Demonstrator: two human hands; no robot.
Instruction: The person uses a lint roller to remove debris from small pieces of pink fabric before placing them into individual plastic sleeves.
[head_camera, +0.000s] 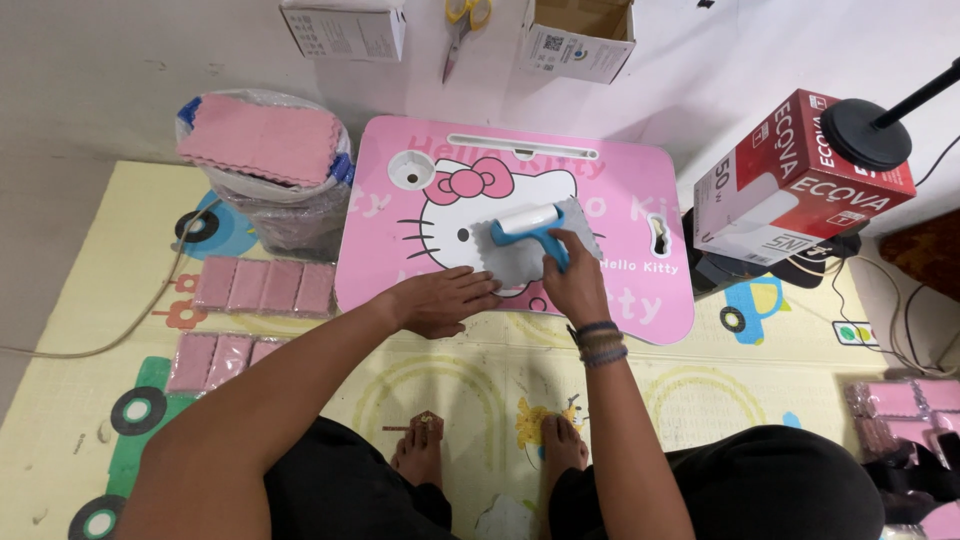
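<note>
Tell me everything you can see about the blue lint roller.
The blue-handled lint roller with a white roll lies tilted across a grey scalloped-edge cloth on the pink lap table. The right hand grips its plastic handle; the left hand presses the cloth flat beside it.

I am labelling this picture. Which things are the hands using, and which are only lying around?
In use: left hand, right hand, lint roller, grey cloth, pink lap table.

Lying about: pink cloth stack, scissors, red box, cardboard boxes.
</note>
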